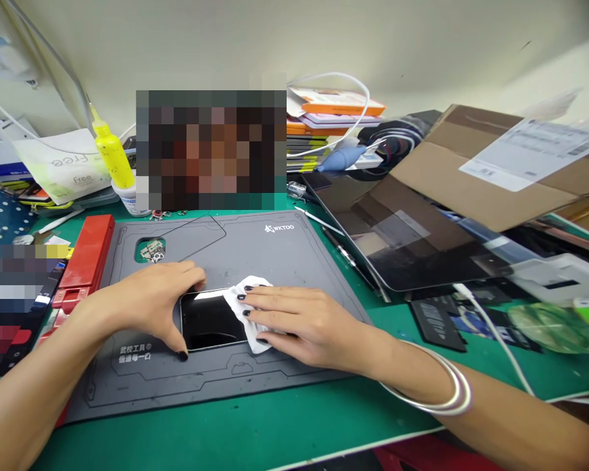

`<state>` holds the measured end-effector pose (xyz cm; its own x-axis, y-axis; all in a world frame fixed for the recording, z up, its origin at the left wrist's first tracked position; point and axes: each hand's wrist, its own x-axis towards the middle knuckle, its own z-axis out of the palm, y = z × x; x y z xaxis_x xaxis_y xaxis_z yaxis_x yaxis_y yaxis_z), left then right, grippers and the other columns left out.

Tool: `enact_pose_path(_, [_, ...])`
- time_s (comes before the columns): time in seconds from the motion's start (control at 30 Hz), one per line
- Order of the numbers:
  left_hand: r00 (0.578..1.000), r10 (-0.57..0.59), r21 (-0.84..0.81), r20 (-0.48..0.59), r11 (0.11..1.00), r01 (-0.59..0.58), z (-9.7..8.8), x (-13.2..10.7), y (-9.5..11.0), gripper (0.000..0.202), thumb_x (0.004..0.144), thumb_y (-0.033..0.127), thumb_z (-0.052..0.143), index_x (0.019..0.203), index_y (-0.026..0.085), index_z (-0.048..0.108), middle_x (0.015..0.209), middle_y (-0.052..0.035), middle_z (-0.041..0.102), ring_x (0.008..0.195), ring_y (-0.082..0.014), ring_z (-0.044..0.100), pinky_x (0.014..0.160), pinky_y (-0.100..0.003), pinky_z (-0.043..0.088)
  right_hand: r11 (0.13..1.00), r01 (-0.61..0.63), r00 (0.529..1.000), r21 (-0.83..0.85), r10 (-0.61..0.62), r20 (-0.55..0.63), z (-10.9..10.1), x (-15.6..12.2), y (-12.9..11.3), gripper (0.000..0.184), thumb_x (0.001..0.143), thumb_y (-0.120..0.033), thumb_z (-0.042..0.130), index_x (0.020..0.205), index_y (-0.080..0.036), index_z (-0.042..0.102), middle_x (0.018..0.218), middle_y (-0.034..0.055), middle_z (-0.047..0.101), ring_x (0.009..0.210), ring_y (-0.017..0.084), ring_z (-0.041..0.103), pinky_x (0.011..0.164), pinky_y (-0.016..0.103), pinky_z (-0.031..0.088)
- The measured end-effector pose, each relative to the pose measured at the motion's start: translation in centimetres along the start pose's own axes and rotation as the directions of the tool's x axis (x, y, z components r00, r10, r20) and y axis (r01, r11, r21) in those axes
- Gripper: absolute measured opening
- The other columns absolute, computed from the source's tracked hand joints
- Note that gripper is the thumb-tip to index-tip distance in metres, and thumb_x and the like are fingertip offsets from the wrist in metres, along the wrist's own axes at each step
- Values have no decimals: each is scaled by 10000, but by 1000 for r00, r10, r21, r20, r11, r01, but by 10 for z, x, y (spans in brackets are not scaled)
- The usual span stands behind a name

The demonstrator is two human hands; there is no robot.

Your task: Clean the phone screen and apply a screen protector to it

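Note:
A smartphone (211, 322) with a dark, glossy screen lies flat on a grey work mat (255, 255). Around its left end my left hand (160, 297) is curved, thumb at the near edge and fingers at the far edge. My right hand (299, 320) presses a crumpled white cloth (248, 294) onto the right part of the screen, with its fingers laid over the cloth. The phone's right end is hidden beneath cloth and fingers. A thin black frame-shaped gasket (203, 239) rests on the mat beyond the phone. Small metal parts (152, 251) sit in the mat's recess.
Left of the mat is a red tool (88, 252). A yellow squeeze bottle (114, 154) stands behind it. To the right lie a large dark screen panel (373, 242), a precision screwdriver (341, 247) and a white cable (500, 347). A cardboard box (432, 157) leans over the panel.

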<state>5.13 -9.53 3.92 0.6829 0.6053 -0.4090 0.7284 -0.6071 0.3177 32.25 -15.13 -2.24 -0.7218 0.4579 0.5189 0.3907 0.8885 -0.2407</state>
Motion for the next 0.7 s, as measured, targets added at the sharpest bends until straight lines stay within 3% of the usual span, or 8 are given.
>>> enact_pose_path(0.4, [1000, -3, 10, 1, 1000, 3, -1, 0, 2, 659, 510, 454, 896, 960, 230, 469, 984, -2, 563, 864, -220, 537, 670, -285, 358, 1000, -6, 1000, -3, 7, 9, 0, 0, 0, 159, 965, -197, 582, 1035, -130, 707, 1162, 88, 736, 1138, 200, 678, 1034, 345, 546])
enact_pose_path(0.6, [1000, -3, 11, 7, 1000, 3, -1, -1, 1, 669, 506, 457, 902, 957, 232, 463, 982, 1, 566, 864, -214, 537, 670, -281, 355, 996, -61, 996, -59, 57, -62, 2, 0, 3, 157, 955, -200, 597, 1016, -125, 720, 1144, 106, 740, 1102, 218, 697, 1031, 375, 552])
enact_pose_path(0.7, [1000, -6, 19, 9, 1000, 6, -1, 0, 2, 671, 506, 469, 903, 952, 229, 462, 985, -1, 572, 862, -213, 544, 674, -281, 359, 996, -27, 999, -80, 23, -50, 1, 0, 1, 162, 954, -221, 605, 1023, -135, 723, 1128, 94, 748, 1090, 211, 703, 1019, 368, 562])
